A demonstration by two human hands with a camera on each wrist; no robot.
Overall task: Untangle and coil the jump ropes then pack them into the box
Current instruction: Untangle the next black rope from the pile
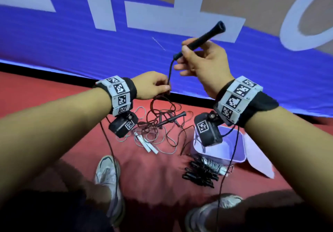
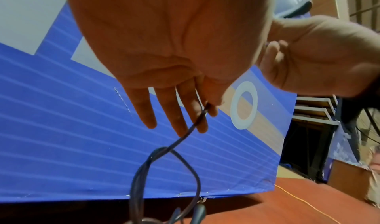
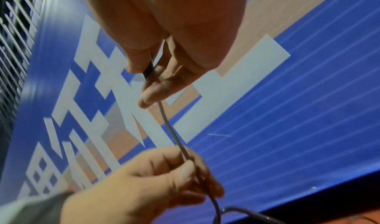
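Observation:
My right hand (image 1: 201,59) grips a black jump rope handle (image 1: 207,36), raised and tilted up to the right. Its dark cord (image 1: 170,73) hangs down into my left hand (image 1: 153,86), which pinches it between thumb and fingers. In the right wrist view the cord (image 3: 172,130) runs taut from the right fingers (image 3: 152,96) to the left hand (image 3: 164,175). In the left wrist view the cord (image 2: 185,135) leaves my fingers and loops downward. Below, a tangle of dark and white ropes (image 1: 162,127) lies on the red floor, with a second black handle (image 1: 173,118) and white handles (image 1: 146,144).
A pale open box (image 1: 239,152) sits on the red floor at the right, its lid (image 1: 259,163) lying beside it. A bundle of coiled ropes with black handles (image 1: 200,172) lies in front of it. A blue banner wall (image 1: 72,39) stands close behind. My shoes (image 1: 108,177) are below.

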